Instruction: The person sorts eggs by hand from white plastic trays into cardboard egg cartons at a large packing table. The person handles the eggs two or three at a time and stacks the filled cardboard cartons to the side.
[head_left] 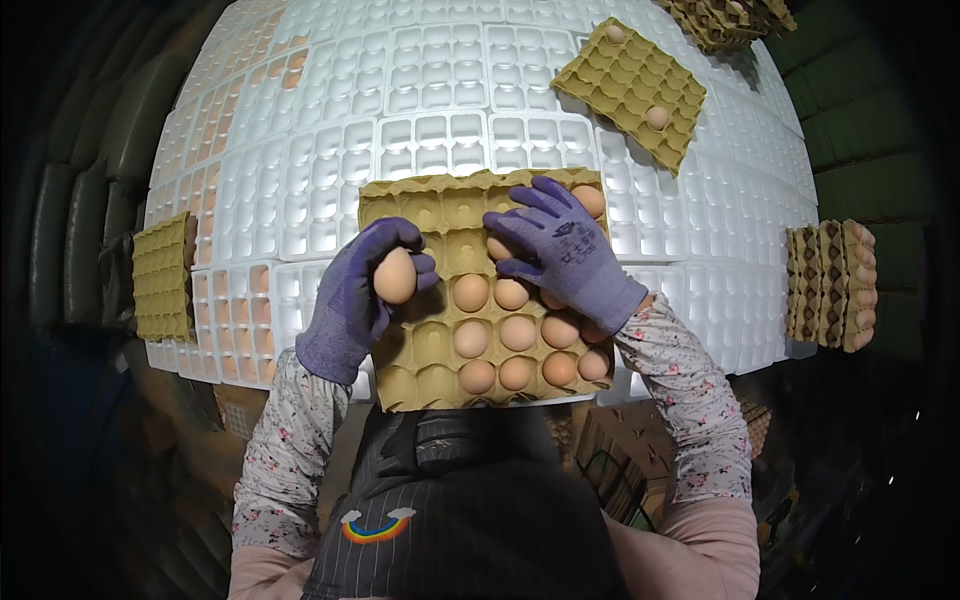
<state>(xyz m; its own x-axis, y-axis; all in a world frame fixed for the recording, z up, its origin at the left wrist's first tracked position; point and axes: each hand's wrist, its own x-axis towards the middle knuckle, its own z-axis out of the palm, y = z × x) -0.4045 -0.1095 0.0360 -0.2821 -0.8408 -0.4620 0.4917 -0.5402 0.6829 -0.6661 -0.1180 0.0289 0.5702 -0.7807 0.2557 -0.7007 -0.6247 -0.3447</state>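
Observation:
My left hand [352,290], in a purple glove, is closed round a brown egg [395,277] above the left side of a tan pulp egg tray [412,388]. My right hand [562,247], gloved alike, is over the tray's right side. Its thumb and a finger are on either side of another egg [499,246], which is partly hidden. Several eggs stand in the cups below, among them a paler egg [518,333] and a browner egg [560,368]. One more egg [588,201] shows at the far right corner. The right hand covers part of the tray.
White foam egg trays [437,70] cover the table, some with eggs at the left. A pulp tray [640,90] with two eggs lies at the back right. Stacked pulp trays [832,285] with eggs stand at the right edge, another pulp tray [163,277] at the left.

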